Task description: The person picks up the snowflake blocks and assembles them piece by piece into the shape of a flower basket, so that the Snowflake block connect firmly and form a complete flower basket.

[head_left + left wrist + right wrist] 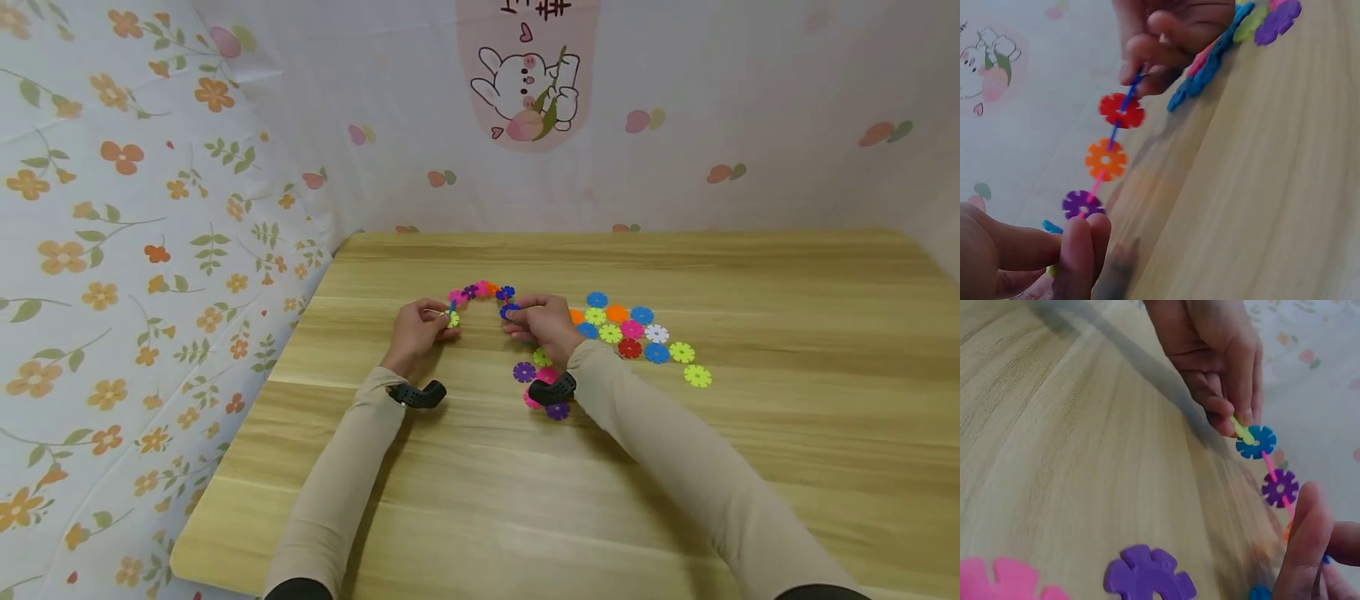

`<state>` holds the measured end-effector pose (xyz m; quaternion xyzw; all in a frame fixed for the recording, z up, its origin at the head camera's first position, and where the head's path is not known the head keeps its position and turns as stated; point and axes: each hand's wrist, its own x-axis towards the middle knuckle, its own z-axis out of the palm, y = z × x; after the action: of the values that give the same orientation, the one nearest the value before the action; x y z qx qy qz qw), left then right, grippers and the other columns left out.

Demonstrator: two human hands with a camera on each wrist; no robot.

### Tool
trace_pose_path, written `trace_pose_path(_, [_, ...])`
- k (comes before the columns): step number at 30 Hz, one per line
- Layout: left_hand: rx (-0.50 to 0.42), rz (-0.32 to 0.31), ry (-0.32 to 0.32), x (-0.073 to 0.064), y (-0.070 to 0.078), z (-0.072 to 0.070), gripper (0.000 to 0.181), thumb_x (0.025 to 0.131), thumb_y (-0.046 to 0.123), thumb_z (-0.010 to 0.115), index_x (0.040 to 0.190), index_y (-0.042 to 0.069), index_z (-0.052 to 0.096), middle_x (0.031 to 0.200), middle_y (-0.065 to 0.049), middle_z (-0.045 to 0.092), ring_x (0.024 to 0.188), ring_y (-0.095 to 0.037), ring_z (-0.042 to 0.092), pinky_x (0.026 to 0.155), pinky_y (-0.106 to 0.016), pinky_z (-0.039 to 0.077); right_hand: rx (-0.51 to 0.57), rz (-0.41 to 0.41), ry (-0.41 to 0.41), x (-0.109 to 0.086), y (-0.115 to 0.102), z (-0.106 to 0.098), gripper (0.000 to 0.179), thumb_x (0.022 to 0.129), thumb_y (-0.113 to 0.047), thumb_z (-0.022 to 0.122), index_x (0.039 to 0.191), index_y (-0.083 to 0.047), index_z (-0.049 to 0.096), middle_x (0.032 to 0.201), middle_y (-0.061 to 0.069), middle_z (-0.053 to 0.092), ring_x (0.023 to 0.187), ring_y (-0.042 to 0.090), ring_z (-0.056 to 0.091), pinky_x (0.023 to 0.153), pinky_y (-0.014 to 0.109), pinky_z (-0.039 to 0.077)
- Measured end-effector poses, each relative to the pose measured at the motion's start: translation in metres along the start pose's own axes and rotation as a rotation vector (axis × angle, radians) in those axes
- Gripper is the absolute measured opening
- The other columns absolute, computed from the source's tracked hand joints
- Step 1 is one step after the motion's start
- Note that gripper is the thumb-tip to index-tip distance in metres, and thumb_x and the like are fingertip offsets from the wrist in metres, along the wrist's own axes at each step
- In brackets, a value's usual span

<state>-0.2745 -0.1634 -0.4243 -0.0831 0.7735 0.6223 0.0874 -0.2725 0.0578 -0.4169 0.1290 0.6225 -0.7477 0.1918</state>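
A curved chain of notched, flower-shaped plastic discs is stretched between my two hands, above the table. My left hand (420,335) pinches the yellow-green disc (453,319) at the left end, where a light blue disc (1256,442) joins it. From there the chain runs through pink discs, a purple disc (1280,488), an orange disc (1105,160) and a red disc (1122,110). At the other end my right hand (551,325) grips a dark blue disc (508,312) between thumb and fingers. In the left wrist view, its edge is partly covered by those fingers.
Loose discs lie flat right of my right hand, among them a white disc (657,333) and a red disc (629,348). More lie below that wrist, including a purple disc (524,372). The wooden table (420,508) meets a patterned curtain (390,108) behind and at left.
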Motion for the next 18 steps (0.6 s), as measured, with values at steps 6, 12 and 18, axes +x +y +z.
trace_pose_path(6, [0.082,0.005,0.037,0.0031,-0.0033,-0.0036,0.023,0.096,0.001,0.063,0.117,-0.005,0.061,0.09,-0.011,0.067,0.058,-0.005,0.07,0.068,-0.022,0.06,-0.194,0.01,-0.001,0.0017,0.0028,0.0068,0.031,0.094,0.0,0.066,0.121,0.001,0.053,0.072,0.002,0.072,0.051,0.008,0.067,0.05,0.018,0.054])
trace_pose_path(12, [0.195,0.071,0.083,0.0043,-0.005,-0.0041,0.021,0.093,0.003,0.067,0.112,-0.004,0.061,0.096,-0.02,0.072,0.055,-0.004,0.069,0.06,-0.018,0.057,-0.547,-0.061,0.034,-0.0014,-0.0009,0.0097,0.022,0.092,-0.009,0.071,0.11,0.002,0.064,0.077,0.01,0.073,0.046,0.009,0.062,0.047,0.021,0.051])
trace_pose_path(18, [0.265,0.113,0.123,0.0053,-0.0031,-0.006,0.023,0.094,0.003,0.059,0.115,-0.002,0.065,0.098,-0.016,0.067,0.057,-0.004,0.069,0.063,-0.02,0.059,-0.745,-0.138,0.045,-0.0074,-0.0068,0.0059,0.024,0.096,-0.018,0.067,0.113,-0.001,0.072,0.106,0.017,0.075,0.059,0.015,0.07,0.061,0.026,0.058])
